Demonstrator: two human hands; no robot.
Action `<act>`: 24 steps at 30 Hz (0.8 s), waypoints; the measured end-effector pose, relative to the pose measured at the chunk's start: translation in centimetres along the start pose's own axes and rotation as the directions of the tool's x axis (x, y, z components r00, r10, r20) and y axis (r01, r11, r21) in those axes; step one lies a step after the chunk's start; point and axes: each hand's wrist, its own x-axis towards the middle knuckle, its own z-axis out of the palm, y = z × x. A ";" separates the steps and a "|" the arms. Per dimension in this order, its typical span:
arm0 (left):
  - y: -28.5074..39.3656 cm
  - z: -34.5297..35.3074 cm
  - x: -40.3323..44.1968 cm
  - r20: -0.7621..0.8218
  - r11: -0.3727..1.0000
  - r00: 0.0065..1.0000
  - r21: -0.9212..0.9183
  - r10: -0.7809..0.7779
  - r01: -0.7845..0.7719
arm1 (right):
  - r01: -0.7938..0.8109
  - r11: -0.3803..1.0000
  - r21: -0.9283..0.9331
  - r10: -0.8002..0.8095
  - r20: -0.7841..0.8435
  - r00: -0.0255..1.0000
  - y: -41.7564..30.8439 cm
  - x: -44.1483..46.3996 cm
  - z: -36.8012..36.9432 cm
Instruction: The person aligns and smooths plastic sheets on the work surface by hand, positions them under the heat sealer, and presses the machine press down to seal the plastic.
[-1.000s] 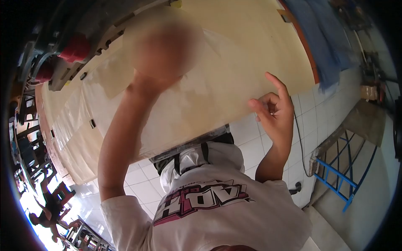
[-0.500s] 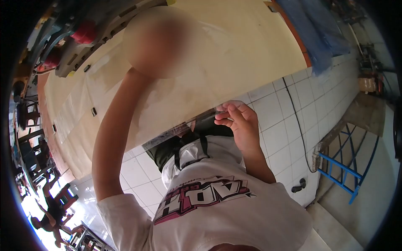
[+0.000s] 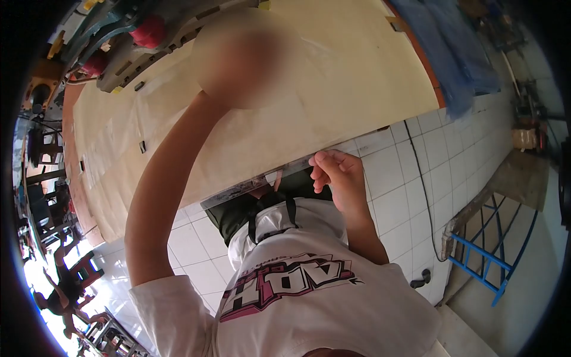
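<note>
Since the frame a second ago, our bare right hand (image 3: 340, 172) has moved from the right of the frame inward toward the middle, its raised index finger now folded in with the rest; our bare left hand (image 3: 244, 64), a blur at upper centre, has shifted far less. The wide, pale yellow, thin sheet (image 3: 336, 89), paper or film, lies spread across the upper middle of the frame, with wrinkles and shine toward the left. Our left hand is over it, but the blur hides the fingers, so we cannot tell whether they press, grasp or stand apart. Our right hand is just beside the sheet's lower edge, fingers curled toward the thumb; we cannot tell whether something thin is pinched there. We judge the sheet light and limp, likely to crease or tear if tugged from one point, and perhaps slippery where it shines. We would take hold along the lower edge with flat fingertips, at two places well apart, minding the small, black, rectangular block (image 3: 142, 146) at left, which may weigh it down, and the narrow, orange-brown border (image 3: 429, 71) at upper right
</note>
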 end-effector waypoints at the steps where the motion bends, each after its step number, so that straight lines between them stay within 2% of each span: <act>1: 0.0 0.0 0.0 0.014 1.000 1.000 0.011 -0.005 0.005 | 0.002 1.000 -0.002 -0.002 0.001 1.000 0.2 0.0 0.0; 4: -0.2 0.1 0.0 0.029 1.000 1.000 0.006 0.004 -0.004 | 0.028 0.999 0.024 -0.028 -0.024 0.999 0.5 0.1 0.4; 9: -0.4 0.3 -0.1 0.059 1.000 0.998 -0.013 -0.006 0.007 | 0.049 0.998 -0.038 -0.051 -0.066 0.997 0.6 0.1 0.5; 12: -0.3 0.0 0.0 0.069 1.000 0.998 -0.001 -0.005 0.005 | 0.060 0.994 -0.088 -0.066 -0.067 0.996 0.7 0.1 0.4; 24: -0.5 0.3 0.0 0.067 0.999 0.997 0.014 0.029 -0.030 | 0.088 0.992 -0.087 -0.093 -0.054 0.994 1.2 0.3 0.1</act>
